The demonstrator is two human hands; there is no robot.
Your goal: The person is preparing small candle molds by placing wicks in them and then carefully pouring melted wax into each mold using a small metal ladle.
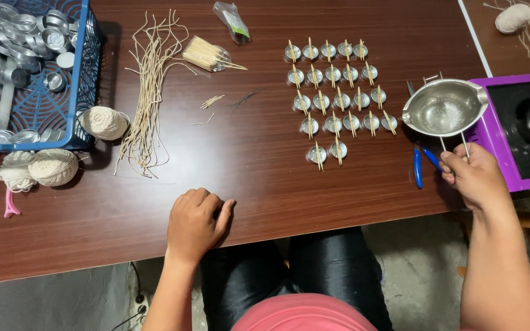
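Observation:
My right hand (475,176) grips the wire handle of a small steel pouring pot (444,108), held just above the table's right side beside a purple hotplate (518,132). The pot looks nearly empty, with a whitish film inside. Left of it stand several small metal cups (337,92) in rows, each with thin wooden sticks laid across its top. My left hand (195,222) rests on the brown table (246,165) near the front edge, fingers curled, holding nothing.
A blue basket (62,104) of empty metal cups sits at the far left. Balls of cream string (53,167), cut wick strands (148,86), a toothpick bundle (203,55), a plastic bag (231,21) and blue-handled pliers (419,167) lie about.

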